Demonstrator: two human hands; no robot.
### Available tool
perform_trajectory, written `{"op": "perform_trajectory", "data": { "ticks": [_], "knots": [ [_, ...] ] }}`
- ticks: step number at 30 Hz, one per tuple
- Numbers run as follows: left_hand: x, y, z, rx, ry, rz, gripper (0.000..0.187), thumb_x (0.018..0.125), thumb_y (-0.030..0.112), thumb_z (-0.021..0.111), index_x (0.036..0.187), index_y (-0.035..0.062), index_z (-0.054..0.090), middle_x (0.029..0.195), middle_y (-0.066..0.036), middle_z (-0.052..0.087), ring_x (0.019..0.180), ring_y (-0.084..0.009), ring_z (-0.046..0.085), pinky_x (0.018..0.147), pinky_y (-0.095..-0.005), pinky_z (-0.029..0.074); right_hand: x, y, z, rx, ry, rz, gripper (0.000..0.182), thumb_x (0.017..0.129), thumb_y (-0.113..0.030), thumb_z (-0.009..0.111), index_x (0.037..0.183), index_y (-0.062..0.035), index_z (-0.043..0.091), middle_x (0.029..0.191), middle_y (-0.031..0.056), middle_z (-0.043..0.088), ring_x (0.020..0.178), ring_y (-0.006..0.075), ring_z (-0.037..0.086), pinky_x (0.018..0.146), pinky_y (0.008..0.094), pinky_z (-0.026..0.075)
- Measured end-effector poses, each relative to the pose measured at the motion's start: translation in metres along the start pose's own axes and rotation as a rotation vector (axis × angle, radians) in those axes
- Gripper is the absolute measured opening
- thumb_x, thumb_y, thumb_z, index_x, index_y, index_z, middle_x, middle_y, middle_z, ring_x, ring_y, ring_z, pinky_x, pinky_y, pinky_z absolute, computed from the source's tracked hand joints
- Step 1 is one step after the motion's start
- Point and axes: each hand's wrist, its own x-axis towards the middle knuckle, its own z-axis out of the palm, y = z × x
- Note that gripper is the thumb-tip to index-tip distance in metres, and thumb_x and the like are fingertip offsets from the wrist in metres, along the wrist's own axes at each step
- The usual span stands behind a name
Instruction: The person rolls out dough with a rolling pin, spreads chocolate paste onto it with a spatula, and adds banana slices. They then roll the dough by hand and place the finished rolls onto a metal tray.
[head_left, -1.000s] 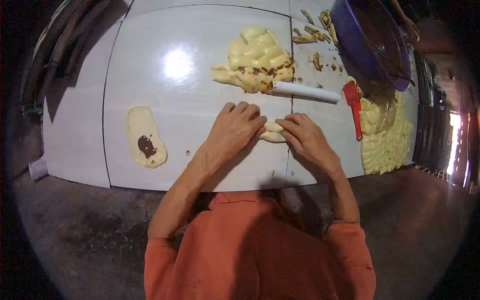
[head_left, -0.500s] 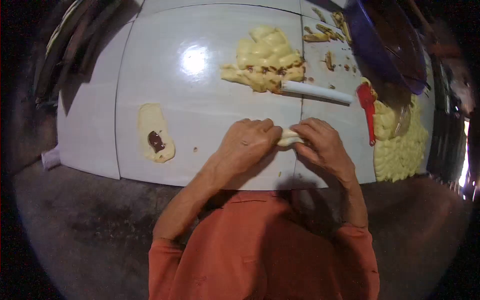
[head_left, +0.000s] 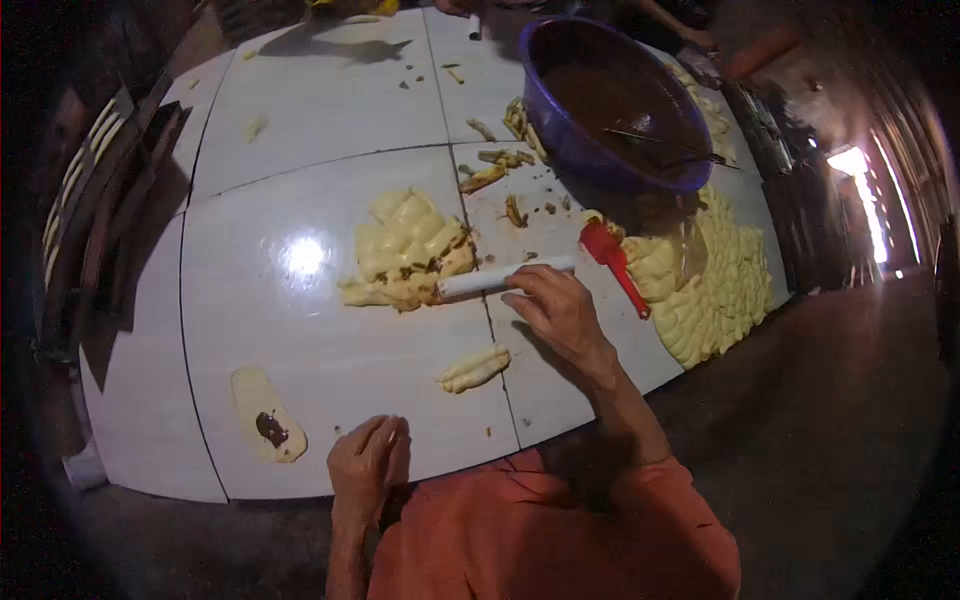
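Observation:
My right hand (head_left: 560, 320) reaches over the white rod (head_left: 470, 285), fingertips at its upper side and thumb apart below it. Close to the table's front edge, my left hand (head_left: 362, 462) is empty, its fingers loosely extended. A rolled piece of dough (head_left: 475, 370) lies between my hands. Left of my left hand is a flat dough strip (head_left: 285, 440) with a dark brown filling (head_left: 270, 429) on it. The rod's left end touches a pile of yellow dough pieces (head_left: 405, 235) with brown smears.
A purple basin (head_left: 545, 125) of brown mixture stands at the back right. A red spatula (head_left: 625, 275) lies beside a large spread of yellow dough (head_left: 715, 290). Brown-yellow scraps (head_left: 484, 179) dot the white table (head_left: 320, 170). Other people's hands and arms show at the far edge.
Both hands have let go of the rolled dough, which now lies on the table. My right hand has moved forward to the rod, my left hand back toward the edge. The view has shifted.

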Motion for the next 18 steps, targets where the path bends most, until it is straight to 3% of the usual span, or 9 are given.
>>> {"op": "perform_trajectory", "data": {
  "ticks": [3, 8, 10, 13, 14, 17, 18],
  "knots": [
    [-0.021, -0.007, 0.004, -0.052, -0.010, -0.058, 0.029, 0.084, 0.006, 0.080, 0.113, 0.0052, 0.074, 0.106, -0.013, 0.075, 0.090, -0.0317, 0.073, 0.076, -0.0406, 0.057, 0.044, 0.060, -0.011, -0.021, 0.187, 0.192, 0.026, 0.094, -0.019, 0.071, 0.113, -0.0018, 0.074, 0.104, 0.0166, 0.073, 0.097, 0.0388, 0.071, 0.085, 0.0458, 0.055],
    [-0.038, -0.006, 0.022, 0.056, 0.101, -0.091, 0.020, 0.087, 0.009, 0.077, 0.106, 0.0069, 0.075, 0.099, -0.011, 0.076, 0.085, -0.0279, 0.073, 0.065, -0.0412, 0.051, 0.116, 0.136, -0.005, -0.256, 0.305, 0.189, 0.032, 0.098, -0.026, 0.064, 0.116, -0.0023, 0.074, 0.105, 0.0218, 0.074, 0.097, 0.0426, 0.072, 0.086, 0.0516, 0.056],
    [-0.044, -0.011, 0.031, 0.095, 0.137, -0.077, 0.021, 0.086, 0.009, 0.077, 0.106, 0.0078, 0.075, 0.097, -0.011, 0.076, 0.084, -0.0270, 0.073, 0.063, -0.0399, 0.049, 0.143, 0.129, 0.002, -0.466, 0.320, 0.281, 0.028, 0.098, -0.026, 0.060, 0.105, -0.0030, 0.075, 0.092, 0.0258, 0.074, 0.088, 0.0458, 0.074, 0.081, 0.0569, 0.058],
    [-0.041, -0.011, 0.033, 0.132, 0.181, -0.085, 0.022, 0.084, 0.010, 0.079, 0.105, 0.0089, 0.075, 0.092, -0.009, 0.076, 0.080, -0.0255, 0.072, 0.060, -0.0382, 0.045, 0.174, 0.151, 0.030, -0.527, 0.241, 0.413, 0.028, 0.097, -0.030, 0.063, 0.098, -0.0050, 0.076, 0.089, 0.0240, 0.075, 0.084, 0.0461, 0.073, 0.076, 0.0590, 0.057],
    [-0.039, -0.010, 0.033, 0.146, 0.197, -0.079, 0.021, 0.083, 0.010, 0.080, 0.103, 0.0092, 0.075, 0.091, -0.008, 0.075, 0.079, -0.0252, 0.072, 0.060, -0.0381, 0.045, 0.180, 0.161, 0.042, -0.531, 0.283, 0.374, 0.027, 0.096, -0.027, 0.062, 0.089, -0.0033, 0.072, 0.085, 0.0252, 0.073, 0.082, 0.0461, 0.073, 0.074, 0.0598, 0.057],
    [-0.040, -0.009, 0.037, 0.174, 0.225, -0.097, 0.019, 0.082, 0.009, 0.081, 0.100, 0.0098, 0.075, 0.090, -0.008, 0.075, 0.077, -0.0245, 0.072, 0.060, -0.0376, 0.045, 0.192, 0.159, 0.048, -0.486, 0.309, 0.376, 0.023, 0.095, -0.024, 0.062, 0.089, -0.0029, 0.071, 0.085, 0.0242, 0.073, 0.082, 0.0464, 0.073, 0.074, 0.0599, 0.057],
    [-0.040, -0.010, 0.038, 0.186, 0.241, -0.111, 0.018, 0.081, 0.008, 0.081, 0.098, 0.0100, 0.075, 0.089, -0.007, 0.074, 0.078, -0.0241, 0.072, 0.060, -0.0373, 0.046, 0.188, 0.156, 0.047, -0.452, 0.338, 0.286, 0.021, 0.093, -0.022, 0.062, 0.089, -0.0030, 0.069, 0.092, 0.0225, 0.074, 0.085, 0.0458, 0.072, 0.074, 0.0587, 0.056]
  ]
}}
